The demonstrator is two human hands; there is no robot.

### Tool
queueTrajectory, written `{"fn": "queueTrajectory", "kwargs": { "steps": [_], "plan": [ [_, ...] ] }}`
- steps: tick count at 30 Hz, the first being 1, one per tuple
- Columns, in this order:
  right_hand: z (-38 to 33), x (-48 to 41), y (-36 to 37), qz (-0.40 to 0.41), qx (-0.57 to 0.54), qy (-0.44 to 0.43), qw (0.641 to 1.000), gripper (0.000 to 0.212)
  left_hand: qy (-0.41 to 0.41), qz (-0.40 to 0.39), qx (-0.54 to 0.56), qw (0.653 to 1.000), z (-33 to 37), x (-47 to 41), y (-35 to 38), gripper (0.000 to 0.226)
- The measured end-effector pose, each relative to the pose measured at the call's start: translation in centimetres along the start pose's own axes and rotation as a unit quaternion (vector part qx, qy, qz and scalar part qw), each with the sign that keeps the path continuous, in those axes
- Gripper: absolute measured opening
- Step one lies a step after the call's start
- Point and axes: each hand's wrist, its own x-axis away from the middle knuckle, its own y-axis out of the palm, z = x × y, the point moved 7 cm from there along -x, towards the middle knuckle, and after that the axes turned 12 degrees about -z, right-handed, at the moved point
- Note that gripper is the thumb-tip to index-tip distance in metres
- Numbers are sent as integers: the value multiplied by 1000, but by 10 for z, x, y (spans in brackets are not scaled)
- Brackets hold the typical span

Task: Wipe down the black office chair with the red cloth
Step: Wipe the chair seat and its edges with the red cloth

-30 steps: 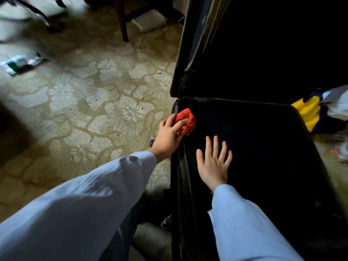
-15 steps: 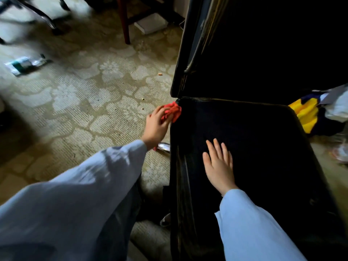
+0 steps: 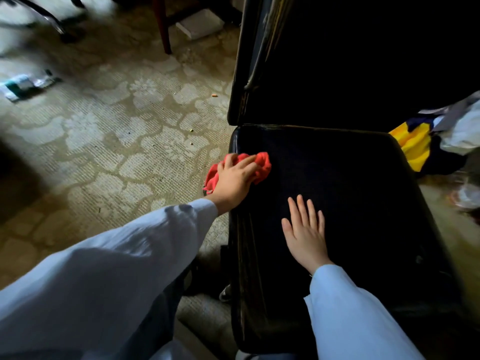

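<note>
The chair (image 3: 337, 203) is black, with a dull sheen along its left edge. The cloth (image 3: 262, 165) is bright red. Both sleeves (image 3: 117, 268) are pale blue. The carpet (image 3: 117, 141) is beige, patterned with paler flower shapes and darker outlines. At the right edge of the frame a fabric (image 3: 413, 146) is yellow and navy. In the upper left a packet (image 3: 23, 84) is green and white.

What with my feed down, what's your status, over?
Left hand grips red cloth on chair seat, left edge. Right hand flat on seat. Nothing blocking.
</note>
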Motion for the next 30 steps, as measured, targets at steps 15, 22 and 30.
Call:
{"fn": "queueTrajectory", "kwargs": {
  "steps": [15, 22, 30],
  "plan": [
    [17, 19, -5, 112, -102, -17, 988, 68, 11, 9, 148, 989, -21, -11, -37, 43],
    [17, 17, -4, 133, -98, -12, 986, 64, -73, -31, 16, 997, 6, -62, -24, 35],
    [15, 15, -6, 150, -76, 2, 986, 53, 71, -39, -54, 995, 31, -18, 2, 61]
  ]
}}
